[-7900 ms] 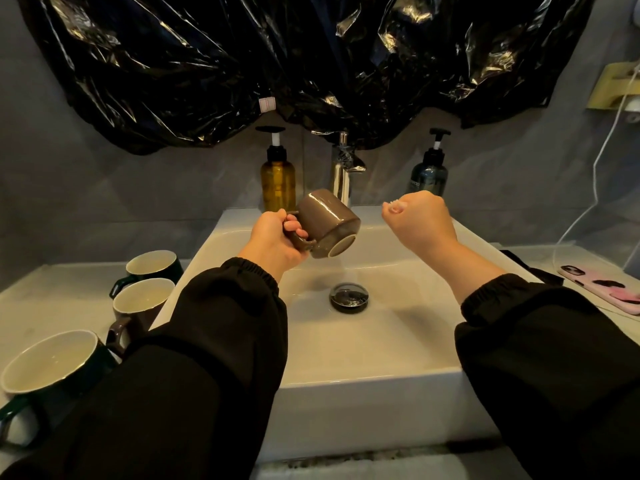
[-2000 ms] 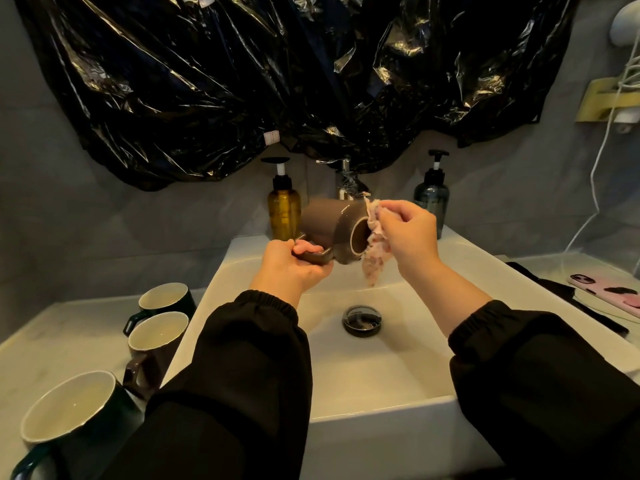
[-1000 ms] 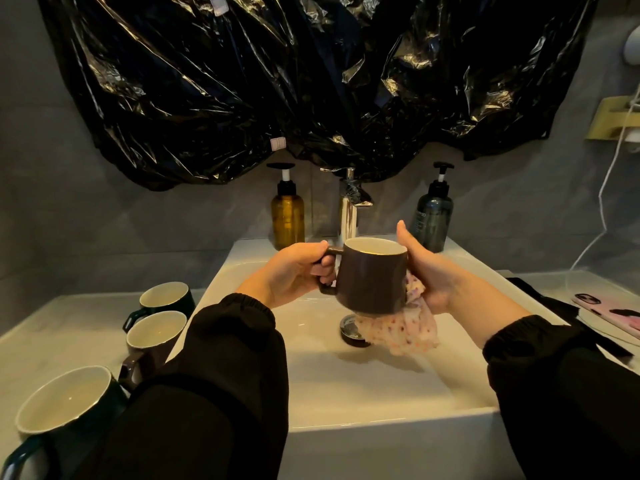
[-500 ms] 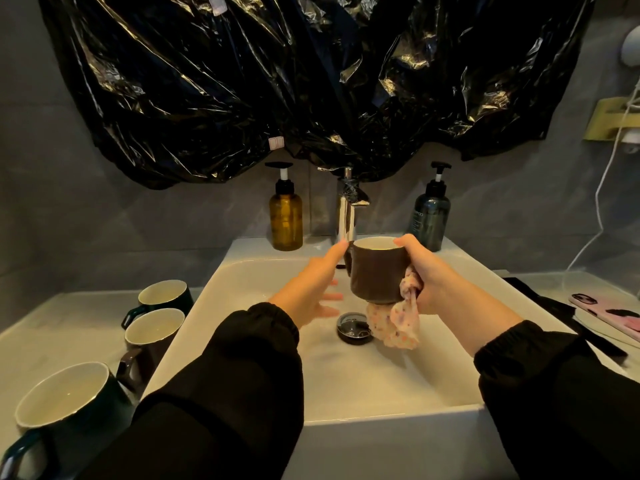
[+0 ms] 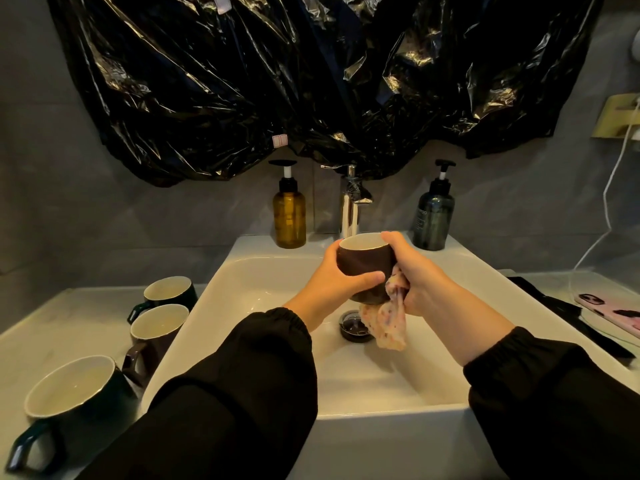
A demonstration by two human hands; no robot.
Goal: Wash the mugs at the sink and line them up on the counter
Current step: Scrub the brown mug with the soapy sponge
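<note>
Grey wall tiles and a crumpled black plastic sheet (image 5: 311,81) fill the background above our white rectangular ceramic basin (image 5: 242,271). Over the bowl, just in front of the chrome tap (image 5: 349,213), we hold the brown glazed mug (image 5: 363,268) upright, its cream inside facing up. Our left hand (image 5: 332,282) wraps its body, with the thumb across the near side and the fingers curled round the far side. Our right hand (image 5: 415,278) grips from the other side, thumb up at the rim. Its fingers are bunched round a pink spotted cloth (image 5: 388,317) that is pressed to the mug's lower wall and hangs down over the round dark drain plug (image 5: 351,329).

On the pale counter (image 5: 69,323) left of the basin three more mugs stand in a row, mouths up: a small dark green mug (image 5: 169,292) farthest, a second brown mug (image 5: 156,327) in the middle, a large dark green mug (image 5: 72,393) nearest. An amber pump bottle (image 5: 289,216) and a dark smoky pump bottle (image 5: 433,220) flank the tap. A phone in a pink case (image 5: 609,310) lies on the counter to the right.
</note>
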